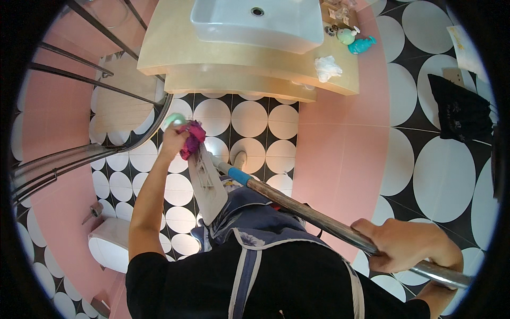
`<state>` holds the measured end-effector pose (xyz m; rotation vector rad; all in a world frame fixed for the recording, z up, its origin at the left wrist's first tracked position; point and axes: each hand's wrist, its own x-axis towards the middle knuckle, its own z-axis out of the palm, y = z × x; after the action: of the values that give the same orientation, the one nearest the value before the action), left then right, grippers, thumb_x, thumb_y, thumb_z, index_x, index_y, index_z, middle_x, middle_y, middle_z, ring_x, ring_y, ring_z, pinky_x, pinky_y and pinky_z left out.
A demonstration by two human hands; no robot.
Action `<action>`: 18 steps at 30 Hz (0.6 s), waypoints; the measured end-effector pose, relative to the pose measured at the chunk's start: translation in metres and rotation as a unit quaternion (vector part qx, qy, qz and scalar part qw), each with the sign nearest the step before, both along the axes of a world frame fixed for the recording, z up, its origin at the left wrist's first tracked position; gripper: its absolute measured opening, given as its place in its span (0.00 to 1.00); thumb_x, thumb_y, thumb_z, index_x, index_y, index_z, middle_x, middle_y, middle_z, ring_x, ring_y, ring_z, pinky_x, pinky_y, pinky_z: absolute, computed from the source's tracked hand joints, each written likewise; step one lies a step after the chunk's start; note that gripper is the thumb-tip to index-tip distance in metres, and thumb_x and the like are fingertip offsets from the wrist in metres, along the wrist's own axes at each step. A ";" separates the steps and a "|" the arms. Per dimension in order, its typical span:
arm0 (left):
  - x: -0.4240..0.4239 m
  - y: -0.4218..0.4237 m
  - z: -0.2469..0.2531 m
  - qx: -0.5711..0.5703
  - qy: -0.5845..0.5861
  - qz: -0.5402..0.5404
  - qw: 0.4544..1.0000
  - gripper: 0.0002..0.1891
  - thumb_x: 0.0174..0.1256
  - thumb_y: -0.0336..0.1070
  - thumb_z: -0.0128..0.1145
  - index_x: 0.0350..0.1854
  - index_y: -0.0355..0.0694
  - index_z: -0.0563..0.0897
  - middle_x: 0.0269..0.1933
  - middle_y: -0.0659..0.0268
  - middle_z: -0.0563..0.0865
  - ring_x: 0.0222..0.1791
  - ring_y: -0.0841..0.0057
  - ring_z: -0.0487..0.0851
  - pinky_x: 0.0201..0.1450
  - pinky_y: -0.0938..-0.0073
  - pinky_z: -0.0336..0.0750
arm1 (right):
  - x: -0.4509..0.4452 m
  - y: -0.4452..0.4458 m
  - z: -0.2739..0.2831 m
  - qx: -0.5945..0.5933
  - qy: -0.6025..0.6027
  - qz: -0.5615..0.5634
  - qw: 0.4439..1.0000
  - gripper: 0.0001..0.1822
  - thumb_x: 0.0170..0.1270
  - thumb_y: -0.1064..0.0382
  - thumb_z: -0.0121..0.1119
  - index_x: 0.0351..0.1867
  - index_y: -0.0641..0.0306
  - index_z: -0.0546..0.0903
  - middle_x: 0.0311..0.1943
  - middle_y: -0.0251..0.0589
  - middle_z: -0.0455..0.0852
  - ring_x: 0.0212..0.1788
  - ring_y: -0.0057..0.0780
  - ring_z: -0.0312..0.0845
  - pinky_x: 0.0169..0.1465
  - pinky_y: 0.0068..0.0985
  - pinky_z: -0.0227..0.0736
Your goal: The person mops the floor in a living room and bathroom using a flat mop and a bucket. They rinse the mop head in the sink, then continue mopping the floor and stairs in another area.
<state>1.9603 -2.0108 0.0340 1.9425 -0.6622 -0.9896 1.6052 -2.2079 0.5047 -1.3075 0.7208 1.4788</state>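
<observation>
My right hand (402, 243) grips the metal end of a long mop pole (303, 209), which slants up to the left across my body. At its far end a flat white mop head (207, 183) is attached, tilted up before my apron. My left hand (174, 141) is closed around a crumpled magenta cloth (193, 139) at the upper end of the mop head. A pale green object (174, 119) shows just beyond the left fingers; what it is and whether the hand holds it, I cannot tell.
Ahead is a beige counter (239, 56) with a white washbasin (255, 34), pump bottles (360, 45) and crumpled white tissue (328, 68). A curved metal-framed shower enclosure (135, 145) stands at left, above a white wall-mounted box (109, 245). Black cloth (462, 107) hangs on the right wall.
</observation>
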 end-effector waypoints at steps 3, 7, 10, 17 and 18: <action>0.026 0.025 -0.026 0.016 0.127 0.106 0.986 0.12 0.50 0.29 0.58 0.37 0.30 0.82 0.31 0.65 0.84 0.31 0.78 0.79 0.37 0.77 0.73 | -0.013 -0.009 0.016 0.017 -0.075 -0.009 0.997 0.29 0.57 0.66 0.57 0.58 0.69 0.60 0.18 0.42 0.81 0.16 0.28 0.80 0.21 0.22 0.77; 0.026 0.046 -0.072 0.080 -0.142 0.076 0.984 0.12 0.48 0.30 0.57 0.37 0.35 0.85 0.32 0.57 0.84 0.33 0.68 0.81 0.41 0.72 0.75 | -0.025 -0.028 0.028 0.039 -0.118 -0.090 0.988 0.28 0.57 0.67 0.59 0.58 0.69 0.61 0.17 0.42 0.81 0.14 0.26 0.79 0.20 0.20 0.77; 0.027 0.078 -0.083 0.110 -0.262 0.006 0.959 0.14 0.46 0.32 0.56 0.37 0.42 0.86 0.40 0.46 0.82 0.38 0.54 0.81 0.49 0.65 0.74 | -0.037 -0.050 -0.001 0.110 0.032 -0.347 0.931 0.26 0.58 0.69 0.57 0.57 0.71 0.64 0.14 0.38 0.76 0.10 0.21 0.73 0.10 0.15 0.66; 0.028 0.064 0.002 0.057 -0.193 0.005 0.980 0.16 0.43 0.27 0.53 0.38 0.35 0.85 0.35 0.46 0.84 0.41 0.58 0.83 0.64 0.68 0.64 | -0.067 -0.050 -0.131 -0.072 0.106 -0.450 0.884 0.20 0.51 0.71 0.51 0.50 0.65 0.71 0.14 0.29 0.67 0.08 0.14 0.58 0.08 0.13 0.57; 0.017 0.037 0.050 0.093 -0.237 -0.046 0.966 0.17 0.43 0.25 0.51 0.38 0.36 0.86 0.41 0.44 0.84 0.45 0.57 0.82 0.64 0.68 0.64 | -0.087 -0.059 -0.164 -0.035 0.100 -0.503 0.858 0.14 0.54 0.69 0.51 0.44 0.64 0.72 0.14 0.30 0.67 0.08 0.14 0.59 0.08 0.13 0.56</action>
<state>1.9774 -1.9739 0.0841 2.3633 -0.9607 -0.6554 1.5180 -2.2667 0.3402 -0.6049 1.3398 0.7118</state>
